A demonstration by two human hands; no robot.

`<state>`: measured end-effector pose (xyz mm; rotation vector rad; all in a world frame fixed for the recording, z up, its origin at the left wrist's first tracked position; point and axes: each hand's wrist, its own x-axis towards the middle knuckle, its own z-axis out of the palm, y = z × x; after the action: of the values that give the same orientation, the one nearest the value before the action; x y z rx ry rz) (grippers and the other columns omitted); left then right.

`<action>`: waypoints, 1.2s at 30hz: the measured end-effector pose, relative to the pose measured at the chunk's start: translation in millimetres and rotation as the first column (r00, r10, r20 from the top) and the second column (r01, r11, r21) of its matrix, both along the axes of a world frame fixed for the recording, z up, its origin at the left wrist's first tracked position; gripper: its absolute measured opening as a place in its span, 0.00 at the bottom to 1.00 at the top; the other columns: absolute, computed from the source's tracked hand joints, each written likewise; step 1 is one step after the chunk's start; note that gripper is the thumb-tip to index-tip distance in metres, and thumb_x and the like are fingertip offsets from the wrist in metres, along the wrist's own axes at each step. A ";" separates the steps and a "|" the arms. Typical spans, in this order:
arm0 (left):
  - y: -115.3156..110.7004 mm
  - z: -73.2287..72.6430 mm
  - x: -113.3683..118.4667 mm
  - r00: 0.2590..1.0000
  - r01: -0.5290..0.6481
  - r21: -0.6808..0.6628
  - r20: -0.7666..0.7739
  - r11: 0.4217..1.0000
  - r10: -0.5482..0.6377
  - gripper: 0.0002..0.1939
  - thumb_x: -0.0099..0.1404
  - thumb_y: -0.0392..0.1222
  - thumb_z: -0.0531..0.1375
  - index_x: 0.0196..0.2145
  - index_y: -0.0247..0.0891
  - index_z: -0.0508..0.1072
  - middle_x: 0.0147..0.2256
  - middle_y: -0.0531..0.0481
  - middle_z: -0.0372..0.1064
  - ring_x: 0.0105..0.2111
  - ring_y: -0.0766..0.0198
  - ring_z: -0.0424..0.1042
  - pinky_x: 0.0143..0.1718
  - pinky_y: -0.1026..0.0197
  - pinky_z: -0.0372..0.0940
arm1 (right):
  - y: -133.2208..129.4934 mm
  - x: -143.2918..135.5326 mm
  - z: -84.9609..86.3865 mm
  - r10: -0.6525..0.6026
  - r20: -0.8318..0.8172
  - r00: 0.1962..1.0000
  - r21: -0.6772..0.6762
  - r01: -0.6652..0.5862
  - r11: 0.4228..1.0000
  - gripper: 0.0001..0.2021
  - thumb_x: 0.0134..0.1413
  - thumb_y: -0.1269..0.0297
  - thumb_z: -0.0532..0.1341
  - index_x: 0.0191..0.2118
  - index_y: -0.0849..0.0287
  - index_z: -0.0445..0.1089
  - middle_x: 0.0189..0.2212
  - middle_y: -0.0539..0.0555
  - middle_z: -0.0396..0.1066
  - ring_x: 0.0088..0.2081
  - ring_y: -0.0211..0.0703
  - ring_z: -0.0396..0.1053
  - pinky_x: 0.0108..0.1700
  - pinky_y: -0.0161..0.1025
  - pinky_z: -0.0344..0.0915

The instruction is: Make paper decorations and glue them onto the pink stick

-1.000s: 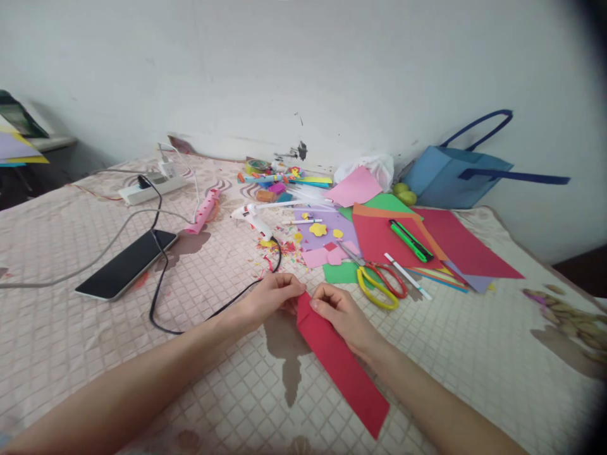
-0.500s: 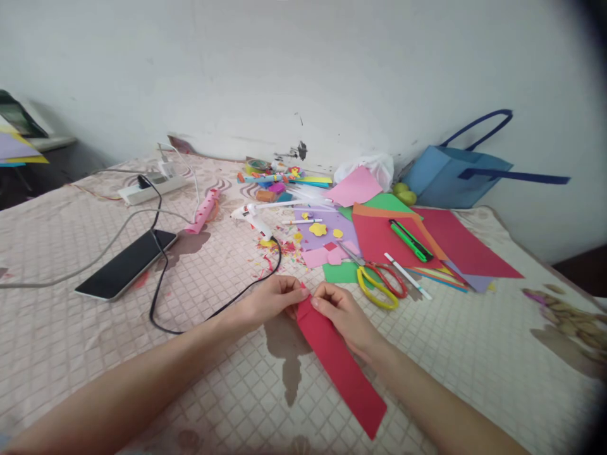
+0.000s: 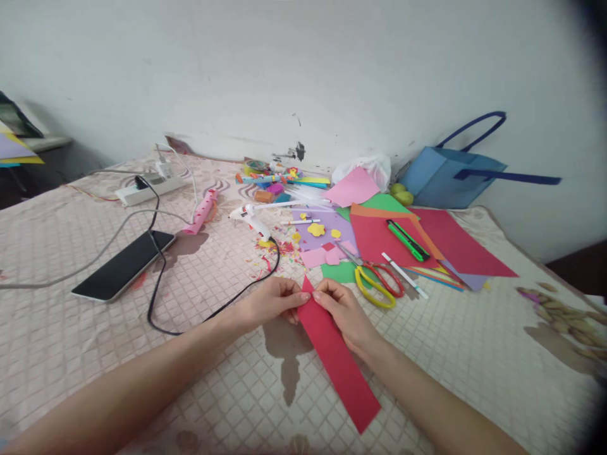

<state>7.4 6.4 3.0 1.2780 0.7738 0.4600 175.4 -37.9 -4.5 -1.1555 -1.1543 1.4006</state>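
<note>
A long red paper strip (image 3: 339, 363) slants from between my hands down toward the lower right, its far end narrowing to a point. My left hand (image 3: 277, 298) pinches the strip's left edge near that end, thumb on top. From the other side, my right hand (image 3: 344, 309) grips it with thumb and fingers; the two thumbs almost meet. Right of my hands lie scissors (image 3: 374, 291) with yellow and red handles. A white glue gun (image 3: 253, 221) rests beyond my left hand, its black cord looping toward my left forearm.
A tablet (image 3: 124, 265) and a power strip (image 3: 149, 188) lie at left, near a pink paper tube (image 3: 202, 212). Coloured paper sheets (image 3: 379, 237), a green cutter (image 3: 408, 240) and a white pen (image 3: 404, 275) are at right. Behind them stands a blue bag (image 3: 450, 175).
The strip's far end, creased and partly folded before, now looks flatter with its pointed tip showing. My thumbs have shifted slightly on it, and its near end has moved a little left.
</note>
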 end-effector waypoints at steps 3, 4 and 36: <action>-0.7 1.7 -0.3 0.999 0.031 -0.055 -0.023 0.998 -0.032 0.20 0.52 0.55 0.62 0.24 0.33 0.66 0.19 0.53 0.68 0.19 0.71 0.68 0.24 0.68 0.62 | 0.1 -0.1 0.4 -0.026 -0.020 0.999 -0.008 0.026 1.000 0.12 0.49 0.61 0.61 0.23 0.58 0.59 0.19 0.44 0.57 0.21 0.32 0.53 0.24 0.31 0.52; -0.8 2.0 -0.4 0.999 0.030 -0.044 -0.031 0.999 -0.031 0.20 0.52 0.54 0.63 0.24 0.33 0.65 0.19 0.53 0.68 0.19 0.71 0.68 0.23 0.69 0.62 | 0.1 -0.1 0.4 -0.031 -0.028 0.999 -0.014 0.031 0.999 0.12 0.48 0.60 0.61 0.23 0.58 0.59 0.18 0.44 0.57 0.21 0.32 0.53 0.24 0.31 0.53; 1.9 7.1 -4.7 0.998 0.063 -0.090 -0.014 0.994 -0.065 0.18 0.51 0.52 0.64 0.25 0.33 0.66 0.21 0.53 0.68 0.21 0.71 0.69 0.26 0.68 0.64 | 0.7 2.8 -2.2 -0.011 -0.037 0.999 -0.014 0.010 1.000 0.11 0.48 0.60 0.61 0.23 0.58 0.60 0.19 0.44 0.57 0.21 0.33 0.54 0.25 0.32 0.53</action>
<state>2.7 8.3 10.1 1.2205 0.7575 0.3589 178.2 -37.2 -6.7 -1.1384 -1.1126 1.4185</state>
